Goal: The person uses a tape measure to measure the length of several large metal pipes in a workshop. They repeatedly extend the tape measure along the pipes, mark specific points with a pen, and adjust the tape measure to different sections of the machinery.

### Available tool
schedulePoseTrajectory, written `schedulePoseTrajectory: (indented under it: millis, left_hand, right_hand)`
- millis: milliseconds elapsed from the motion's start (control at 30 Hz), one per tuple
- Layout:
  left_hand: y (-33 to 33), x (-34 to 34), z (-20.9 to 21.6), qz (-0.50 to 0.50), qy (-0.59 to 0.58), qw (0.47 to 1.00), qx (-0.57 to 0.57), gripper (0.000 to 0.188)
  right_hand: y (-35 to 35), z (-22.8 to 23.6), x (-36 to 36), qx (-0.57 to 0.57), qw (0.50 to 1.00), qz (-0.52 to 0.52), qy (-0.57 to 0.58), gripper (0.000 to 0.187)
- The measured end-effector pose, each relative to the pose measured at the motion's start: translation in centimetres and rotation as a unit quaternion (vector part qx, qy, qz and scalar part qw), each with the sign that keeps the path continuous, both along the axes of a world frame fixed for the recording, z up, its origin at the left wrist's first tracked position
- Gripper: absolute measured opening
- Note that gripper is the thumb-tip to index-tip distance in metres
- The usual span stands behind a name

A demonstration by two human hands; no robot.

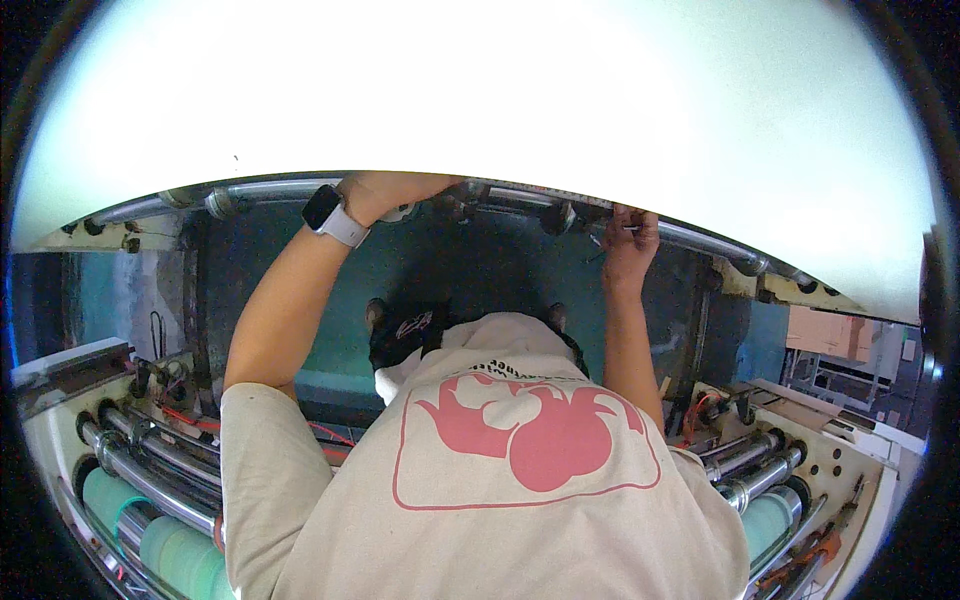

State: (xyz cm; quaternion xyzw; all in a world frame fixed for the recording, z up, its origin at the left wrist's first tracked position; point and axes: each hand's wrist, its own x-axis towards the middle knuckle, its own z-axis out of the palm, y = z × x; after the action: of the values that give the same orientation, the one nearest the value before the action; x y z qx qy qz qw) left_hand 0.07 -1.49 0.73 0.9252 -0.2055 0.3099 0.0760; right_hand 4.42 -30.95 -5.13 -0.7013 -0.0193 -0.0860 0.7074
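A large, brightly lit white panel (480, 90) fills the upper part of the view. Under its lower edge runs a long metal shaft (280, 190) with dark and metal collars (557, 217). My left hand (385, 193) reaches up to that edge, left of the middle; the panel covers its fingers. A small pale object (400, 213) shows just below this hand, its kind unclear. Further right, my right hand (630, 245) is raised at the shaft with fingers curled. A thin, shiny thing (598, 243) shows beside those fingers, too small to name.
Behind me on both sides are machine frames with chrome rollers (150, 480) and green rolls (185, 560). Red tubing (190, 420) runs along the left frame. Brown cardboard (830, 333) lies on a rack at the far right. My feet stand on a greenish floor (345, 270).
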Motion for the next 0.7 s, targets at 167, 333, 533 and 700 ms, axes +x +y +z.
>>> schedulePoseTrajectory:
  millis: [167,333,533,700]
  left_hand:
    - [-0.04,-0.14,0.08,0.014,-0.012,0.999,0.044,0.026]
    - [-0.31,-0.32,0.49,0.013,-0.026,0.999,0.028,0.029]
    - [-0.57,-0.27,0.95,0.019,0.022,0.999,0.025,0.028]
    - [-0.36,-0.04,0.33,0.021,0.056,0.997,0.048,0.025]
  right_hand:
    - [-0.12,-0.09,0.14,-0.012,1.0,-0.003,-0.004,0.006]
    - [-0.03,0.03,0.06,0.006,1.0,0.001,0.0,0.007]
    - [-0.12,-0.18,0.14,0.024,1.0,-0.004,0.009,0.011]
    - [-0.14,-0.17,0.16,0.03,1.0,0.009,0.0,0.011]
